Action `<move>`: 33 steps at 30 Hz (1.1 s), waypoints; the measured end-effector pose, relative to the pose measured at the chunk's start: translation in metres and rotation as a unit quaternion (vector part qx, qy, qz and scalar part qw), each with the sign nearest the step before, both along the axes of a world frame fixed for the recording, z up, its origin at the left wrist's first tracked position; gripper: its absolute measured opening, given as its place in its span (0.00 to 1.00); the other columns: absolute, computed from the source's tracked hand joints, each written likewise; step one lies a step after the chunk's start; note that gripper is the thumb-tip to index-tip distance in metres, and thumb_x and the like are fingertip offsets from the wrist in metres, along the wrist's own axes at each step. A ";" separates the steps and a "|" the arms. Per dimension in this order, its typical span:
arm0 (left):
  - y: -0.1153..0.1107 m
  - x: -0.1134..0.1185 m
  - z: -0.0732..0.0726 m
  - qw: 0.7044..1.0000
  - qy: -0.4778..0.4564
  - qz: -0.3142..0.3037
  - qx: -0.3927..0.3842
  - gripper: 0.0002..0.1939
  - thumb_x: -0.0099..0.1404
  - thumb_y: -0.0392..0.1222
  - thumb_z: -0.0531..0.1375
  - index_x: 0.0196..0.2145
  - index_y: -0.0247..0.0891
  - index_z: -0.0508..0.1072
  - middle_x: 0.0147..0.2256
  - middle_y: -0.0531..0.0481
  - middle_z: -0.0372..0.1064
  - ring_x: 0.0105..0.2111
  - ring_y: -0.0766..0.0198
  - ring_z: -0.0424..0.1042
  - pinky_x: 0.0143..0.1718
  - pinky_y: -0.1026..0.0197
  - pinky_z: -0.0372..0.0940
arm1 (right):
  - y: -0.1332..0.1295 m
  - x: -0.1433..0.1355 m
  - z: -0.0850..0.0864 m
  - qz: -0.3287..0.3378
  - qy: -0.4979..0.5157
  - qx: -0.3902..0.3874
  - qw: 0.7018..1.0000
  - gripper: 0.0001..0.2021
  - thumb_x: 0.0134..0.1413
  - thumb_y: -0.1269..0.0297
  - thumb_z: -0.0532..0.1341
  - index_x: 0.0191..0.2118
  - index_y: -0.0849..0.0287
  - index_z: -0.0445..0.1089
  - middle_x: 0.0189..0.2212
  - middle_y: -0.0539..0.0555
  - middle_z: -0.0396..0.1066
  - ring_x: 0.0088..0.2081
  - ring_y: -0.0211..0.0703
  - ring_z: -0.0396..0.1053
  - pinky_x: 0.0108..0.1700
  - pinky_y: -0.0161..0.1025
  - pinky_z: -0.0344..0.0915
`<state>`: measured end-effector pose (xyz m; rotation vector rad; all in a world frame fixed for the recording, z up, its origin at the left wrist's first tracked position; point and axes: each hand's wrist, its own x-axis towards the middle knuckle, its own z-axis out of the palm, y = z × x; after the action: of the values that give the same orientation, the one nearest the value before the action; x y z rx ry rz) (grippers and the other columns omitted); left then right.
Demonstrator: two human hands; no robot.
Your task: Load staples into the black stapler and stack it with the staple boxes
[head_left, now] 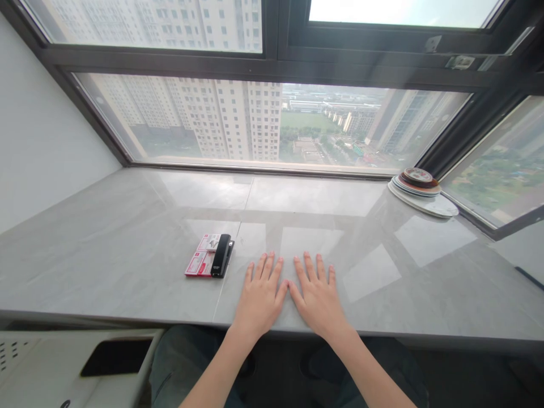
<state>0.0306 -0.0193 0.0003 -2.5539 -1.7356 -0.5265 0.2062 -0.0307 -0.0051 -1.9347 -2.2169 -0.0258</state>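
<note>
My left hand (259,297) lies flat on the grey stone-like counter (127,266), fingers spread and nothing in it. Beside it my right hand (318,297) rests palm down in the same way, with the tips of both thumbs meeting. To the left of my left hand, apart from it, a black stapler (220,256) lies on the counter. Against the stapler's left side is a red and white package (198,264), with a small white box (213,242) on top near the stapler.
At the back right corner stands a stack of plates or round mats (415,184) on a pale round board (446,207). Dark window frames (272,67) border the counter's far side. A pale cabinet-like item (55,368) with a black panel is at lower left, below the counter's front edge.
</note>
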 end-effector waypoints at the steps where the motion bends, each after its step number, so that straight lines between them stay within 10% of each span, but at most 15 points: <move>1: 0.000 0.000 0.000 1.000 -0.002 0.000 -0.002 0.30 0.77 0.48 0.50 0.73 0.50 0.52 0.73 0.48 0.47 0.73 0.49 0.46 0.71 0.36 0.46 | 0.000 0.000 0.000 0.000 0.003 -0.001 1.000 0.33 0.71 0.46 0.47 0.76 0.49 0.47 0.77 0.54 0.36 0.75 0.69 0.31 0.70 0.72 0.31; 20: -0.002 -0.007 -0.003 1.000 -0.017 -0.015 -0.008 0.30 0.77 0.49 0.49 0.73 0.49 0.52 0.74 0.47 0.46 0.73 0.49 0.48 0.71 0.36 0.48 | 0.007 -0.007 0.003 -0.033 0.078 -0.011 0.996 0.32 0.68 0.51 0.52 0.74 0.53 0.53 0.74 0.61 0.47 0.74 0.70 0.35 0.68 0.73 0.33; 26: 0.000 -0.009 -0.012 0.999 -0.010 -0.046 0.021 0.35 0.75 0.43 0.51 0.75 0.48 0.44 0.74 0.48 0.46 0.74 0.48 0.40 0.73 0.37 0.44 | 0.050 -0.095 0.049 0.043 0.249 -0.030 0.967 0.40 0.67 0.45 0.52 0.76 0.61 0.41 0.63 0.67 0.64 0.64 0.64 0.58 0.67 0.64 0.47; 33: -0.002 -0.018 -0.024 0.997 -0.020 -0.072 -0.003 0.31 0.75 0.40 0.52 0.72 0.42 0.52 0.72 0.44 0.50 0.72 0.49 0.50 0.70 0.41 0.53 | 0.106 -0.185 0.064 0.114 0.227 -0.115 0.960 0.33 0.60 0.44 0.60 0.62 0.65 0.63 0.57 0.70 0.65 0.56 0.63 0.63 0.52 0.54 0.64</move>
<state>0.0121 -0.0217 -0.0240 -2.7041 -1.5748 -0.5826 0.0208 0.0752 0.0590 -1.5620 -2.1700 0.6671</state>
